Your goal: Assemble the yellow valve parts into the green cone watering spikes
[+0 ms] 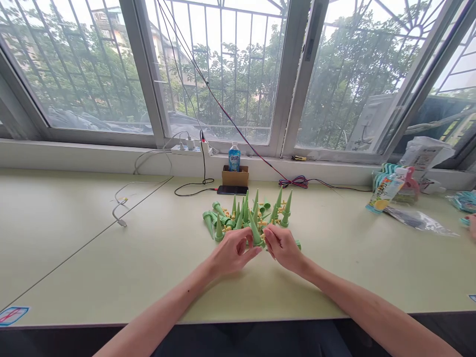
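Note:
On the table, my left hand (235,252) is closed around the base of a green plastic watering spike (255,232), its cone pointing up. Close on its right, my right hand (284,249) pinches at the small yellow valve (263,237) by the spike's base; the fingers partly cover it. Just beyond both hands lies a pile of similar green spikes (217,230), some upright and some on their sides, with yellow valves among them. Part of the pile is hidden behind my hands.
A phone (232,190) lies behind the pile, before a cardboard box (241,176) and a blue-labelled bottle (234,157). Cables (297,182) cross the back. A yellow-labelled bottle (386,191) and plastic bags stand right. Another person's hand (472,225) shows at the right edge.

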The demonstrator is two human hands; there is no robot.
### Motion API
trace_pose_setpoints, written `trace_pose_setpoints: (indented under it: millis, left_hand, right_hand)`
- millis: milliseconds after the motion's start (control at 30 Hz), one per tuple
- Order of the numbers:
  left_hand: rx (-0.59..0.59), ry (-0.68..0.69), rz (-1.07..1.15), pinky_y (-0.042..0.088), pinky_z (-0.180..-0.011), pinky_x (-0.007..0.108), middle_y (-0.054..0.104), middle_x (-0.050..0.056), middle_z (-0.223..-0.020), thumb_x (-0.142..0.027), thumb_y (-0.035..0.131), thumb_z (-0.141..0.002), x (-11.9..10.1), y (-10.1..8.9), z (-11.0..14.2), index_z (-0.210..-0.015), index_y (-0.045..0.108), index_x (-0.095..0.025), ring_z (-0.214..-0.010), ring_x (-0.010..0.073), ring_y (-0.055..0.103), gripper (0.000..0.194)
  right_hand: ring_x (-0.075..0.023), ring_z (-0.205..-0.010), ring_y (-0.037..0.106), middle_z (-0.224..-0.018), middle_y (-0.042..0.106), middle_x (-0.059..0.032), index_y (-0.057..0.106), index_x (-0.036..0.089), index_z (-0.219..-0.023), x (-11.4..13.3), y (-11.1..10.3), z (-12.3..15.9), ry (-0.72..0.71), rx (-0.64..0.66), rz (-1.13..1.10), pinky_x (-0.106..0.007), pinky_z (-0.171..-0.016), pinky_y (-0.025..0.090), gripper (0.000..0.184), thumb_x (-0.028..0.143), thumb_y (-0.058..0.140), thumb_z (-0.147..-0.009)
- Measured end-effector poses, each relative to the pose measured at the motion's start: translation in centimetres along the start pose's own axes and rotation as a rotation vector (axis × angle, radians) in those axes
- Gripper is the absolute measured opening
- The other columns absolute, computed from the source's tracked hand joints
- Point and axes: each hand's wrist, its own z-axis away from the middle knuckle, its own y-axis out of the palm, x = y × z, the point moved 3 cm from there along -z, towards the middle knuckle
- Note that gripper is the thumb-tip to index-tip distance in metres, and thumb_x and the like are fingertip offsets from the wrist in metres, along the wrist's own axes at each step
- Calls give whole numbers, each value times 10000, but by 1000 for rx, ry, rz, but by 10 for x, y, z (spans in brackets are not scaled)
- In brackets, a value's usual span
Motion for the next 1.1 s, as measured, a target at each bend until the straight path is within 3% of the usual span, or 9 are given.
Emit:
trace_pose_setpoints:
  millis: [167, 300, 433, 600, 700, 800, 900, 1100]
  left_hand:
    - [4, 15, -75, 279, -487, 209, 386, -79, -537, -353, 614, -888, 3, 2, 1, -706, 441, -194, -478, 77, 333, 297]
    - [-43, 100, -154, 287, -516, 224, 443, -52, -582, -337, 588, -920, 2, 0, 2, -721, 509, -184, -513, 90, 343, 262]
    - [-50, 114, -156, 340, -541, 216, 507, -50, -607, -320, 550, -943, 4, 0, 1, -1039, 609, -187, -500, 91, 385, 175]
    - [-68, 26, -74, 323, -506, 181, 520, -85, -642, -283, 519, -935, 8, 2, -2, -1184, 467, -217, -451, 66, 373, 262]
    - [-99, -43, 18, 306, -475, 167, 539, -88, -678, -284, 550, -902, 8, 1, -4, -1100, 440, -222, -439, 53, 364, 235]
    - [-95, -84, 67, 316, -475, 171, 517, -73, -612, -343, 547, -913, 8, 0, -6, -889, 489, -196, -456, 60, 385, 160]
    - [-79, -90, 90, 338, -480, 182, 497, -44, -542, -430, 463, -967, 7, 1, -7, -707, 492, -173, -468, 73, 418, 367]
    - [-11, -151, 289, 342, -409, 191, 571, 18, -497, -614, 261, -991, 11, 5, -8, -608, 576, -140, -376, 71, 437, 686]
  right_hand:
    - [-97, -429, 325, -495, 339, 56, 316, 228, -645, 1, 0, 0, 2, -28, 63, -239, -422, 282, 496, 553, 325, -1021]
    - [-103, -433, 316, -475, 337, 48, 308, 226, -615, 4, 1, -1, 2, -48, 86, -248, -427, 286, 519, 548, 314, -1022]
    - [-103, -424, 322, -475, 367, 48, 348, 227, -631, 6, 1, -1, 9, -57, 46, -246, -416, 288, 510, 557, 325, -1019]
    - [-101, -427, 373, -501, 409, 42, 373, 225, -651, 10, -2, 1, 11, -83, -13, -233, -419, 321, 505, 569, 331, -1018]
    - [-100, -435, 386, -518, 401, 45, 372, 225, -667, 10, -4, 2, -18, -108, -33, -228, -424, 328, 489, 563, 339, -1018]
    - [-98, -444, 385, -531, 394, 48, 385, 223, -683, 8, -5, 2, -35, -136, -40, -223, -427, 329, 473, 551, 341, -1021]
    - [-97, -443, 377, -527, 391, 52, 393, 222, -696, 7, -6, 2, -43, -163, -40, -222, -426, 329, 465, 549, 340, -1022]
    - [-95, -433, 380, -520, 407, 52, 404, 219, -708, 8, -5, 3, -58, -144, -16, -222, -425, 334, 447, 521, 334, -1031]
